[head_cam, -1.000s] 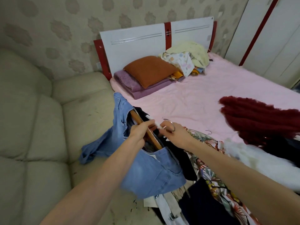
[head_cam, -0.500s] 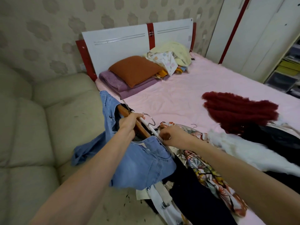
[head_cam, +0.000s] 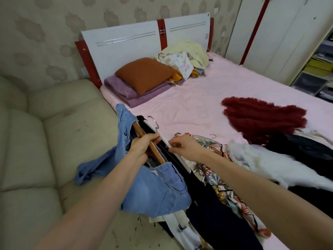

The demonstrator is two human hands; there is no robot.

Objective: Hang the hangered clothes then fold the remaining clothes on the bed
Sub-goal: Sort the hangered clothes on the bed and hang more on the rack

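Note:
My left hand (head_cam: 143, 145) grips a brown wooden hanger (head_cam: 156, 154) that carries a blue denim garment (head_cam: 153, 190), at the bed's near left edge. Right beside it my right hand (head_cam: 182, 146) pinches a white hanger (head_cam: 163, 137) with a metal hook (head_cam: 155, 122); a black garment (head_cam: 203, 193) hangs from it. A floral garment (head_cam: 225, 193) lies under my right forearm. More clothes are piled to the right: a white fluffy one (head_cam: 261, 161), a dark red fuzzy one (head_cam: 261, 118) and black ones (head_cam: 306, 148).
The pink bed (head_cam: 198, 98) has an orange pillow (head_cam: 146, 73) on purple blankets and a heap of pale bedding (head_cam: 187, 55) by the headboard. A beige sofa (head_cam: 45, 141) adjoins the bed's left side. White wardrobe doors (head_cam: 288, 33) and shelves stand at the right.
The view has swung to the right, bringing the wardrobe and shelves in. My right hand has slid from the hook down onto the white hanger's bar. My left hand keeps its hold on the wooden hanger.

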